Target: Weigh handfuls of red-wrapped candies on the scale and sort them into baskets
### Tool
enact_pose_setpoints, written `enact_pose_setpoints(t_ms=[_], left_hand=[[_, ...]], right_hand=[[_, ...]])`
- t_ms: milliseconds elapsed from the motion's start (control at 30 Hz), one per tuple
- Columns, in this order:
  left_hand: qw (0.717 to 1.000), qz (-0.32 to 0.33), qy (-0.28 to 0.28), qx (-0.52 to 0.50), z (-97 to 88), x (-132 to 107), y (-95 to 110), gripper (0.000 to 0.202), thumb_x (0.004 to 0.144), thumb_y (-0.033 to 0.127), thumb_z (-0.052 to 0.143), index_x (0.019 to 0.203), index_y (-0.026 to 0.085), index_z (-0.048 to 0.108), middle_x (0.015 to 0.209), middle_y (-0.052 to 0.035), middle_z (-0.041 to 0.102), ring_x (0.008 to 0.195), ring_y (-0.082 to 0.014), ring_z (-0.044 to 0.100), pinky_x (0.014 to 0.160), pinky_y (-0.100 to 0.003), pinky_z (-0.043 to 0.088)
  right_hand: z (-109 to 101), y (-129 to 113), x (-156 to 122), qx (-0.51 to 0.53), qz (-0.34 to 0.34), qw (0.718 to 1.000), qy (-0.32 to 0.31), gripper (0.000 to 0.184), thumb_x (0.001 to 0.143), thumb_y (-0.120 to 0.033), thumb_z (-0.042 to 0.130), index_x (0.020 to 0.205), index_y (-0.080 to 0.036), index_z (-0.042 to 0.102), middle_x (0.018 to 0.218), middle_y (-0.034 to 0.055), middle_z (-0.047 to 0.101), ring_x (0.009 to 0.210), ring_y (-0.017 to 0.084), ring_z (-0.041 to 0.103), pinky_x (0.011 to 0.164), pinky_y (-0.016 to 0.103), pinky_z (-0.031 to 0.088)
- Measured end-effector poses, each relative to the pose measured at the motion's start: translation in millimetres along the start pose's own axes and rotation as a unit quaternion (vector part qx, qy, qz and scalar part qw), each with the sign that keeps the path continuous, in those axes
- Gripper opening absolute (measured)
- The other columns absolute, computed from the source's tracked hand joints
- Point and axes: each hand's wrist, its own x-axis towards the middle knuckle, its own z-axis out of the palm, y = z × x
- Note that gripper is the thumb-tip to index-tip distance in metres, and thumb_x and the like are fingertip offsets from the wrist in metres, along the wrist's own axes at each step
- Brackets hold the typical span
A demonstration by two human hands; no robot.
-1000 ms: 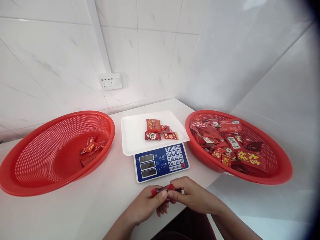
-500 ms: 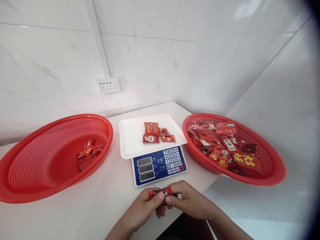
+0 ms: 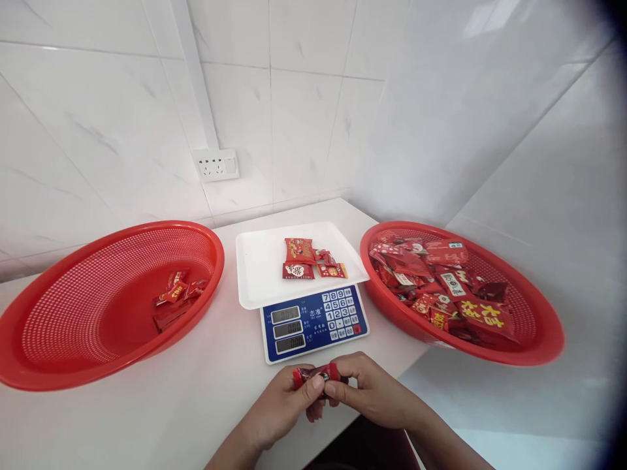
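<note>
Both hands are closed on one small red wrapped candy (image 3: 317, 373) in front of the scale. My left hand (image 3: 284, 401) pinches its left part with the thumb on top. My right hand (image 3: 365, 390) grips its right end, and the fingers hide much of the wrapper. Just beyond stands a blue-and-white digital scale (image 3: 313, 324) with lit-number displays and a keypad. Several red snack packets (image 3: 300, 251) lie together on its white weighing tray (image 3: 259, 274).
To the left, a red plastic basket (image 3: 117, 362) holds several red packets. On the right, a red basket (image 3: 543, 326) is heaped with red packets, its rim beside the tray. A wall socket (image 3: 216, 165) sits on the tiled wall behind the white table (image 3: 196, 405).
The whole view has shifted slightly. Both hands keep the same grip on the candy, and the packets on the tray stay in place.
</note>
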Motion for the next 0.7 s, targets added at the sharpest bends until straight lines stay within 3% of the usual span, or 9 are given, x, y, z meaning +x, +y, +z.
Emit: enact_pose_setpoints(t_ms=[133,233,300,433,600,700], left_hand=[[1.000,-0.001,0.015,-0.005,-0.7,0,-2,0.050,0.081,0.059,0.044,0.069,0.011,0.056,0.059,-0.0016,0.049,0.055,-0.0112,0.046,0.056,-0.024,0.037],[0.999,-0.014,0.032,-0.007,-1.9,1,-4,0.049,0.080,0.058,0.046,0.064,0.013,0.052,0.058,-0.0012,0.048,0.055,-0.0112,0.046,0.056,-0.024,0.038],[1.000,-0.018,0.022,-0.005,-2.3,1,-3,0.047,0.080,0.057,0.047,0.065,0.013,0.052,0.058,-0.0010,0.048,0.056,-0.0110,0.046,0.056,-0.024,0.038],[1.000,-0.025,-0.007,-0.015,-2.0,0,-2,0.044,0.078,0.056,0.052,0.077,0.013,0.054,0.062,-0.0002,0.050,0.057,-0.0106,0.046,0.056,-0.024,0.038],[0.997,-0.070,-0.020,-0.034,-0.8,0,-1,0.044,0.072,0.056,0.060,0.078,0.013,0.054,0.062,0.0003,0.052,0.058,-0.0104,0.048,0.057,-0.024,0.039],[0.996,-0.078,-0.031,-0.042,-0.8,0,-2,0.043,0.070,0.054,0.063,0.081,0.013,0.054,0.063,0.0010,0.051,0.059,-0.0101,0.048,0.058,-0.024,0.039]], right_hand=[[-2,2,1,-0.002,0.000,1.000,0.009,0.042,0.088,-0.046,0.041,0.072,-0.016,0.065,0.070,0.0026,0.066,0.073,0.015,0.057,0.068,0.026,0.042],[-5,11,1,-0.002,0.022,0.997,0.068,0.027,0.083,-0.041,0.053,0.071,-0.017,0.056,0.067,-0.0005,0.059,0.067,0.013,0.054,0.063,0.025,0.041],[-5,18,0,0.024,0.039,0.995,0.093,0.023,0.079,-0.039,0.059,0.080,-0.018,0.050,0.068,-0.0029,0.055,0.062,0.011,0.050,0.057,0.023,0.040],[-9,26,-1,0.070,0.040,0.990,0.113,0.027,0.082,-0.041,0.054,0.099,-0.022,0.043,0.067,-0.0052,0.050,0.058,0.010,0.049,0.053,0.022,0.042],[-29,17,8,0.038,0.007,0.968,0.247,0.027,0.083,-0.044,0.050,0.090,-0.019,0.050,0.061,-0.0030,0.050,0.055,0.011,0.050,0.050,0.024,0.042],[-43,5,20,0.027,-0.011,0.949,0.314,0.033,0.082,-0.045,0.050,0.100,-0.018,0.050,0.064,-0.0014,0.053,0.057,0.012,0.052,0.049,0.024,0.042]])
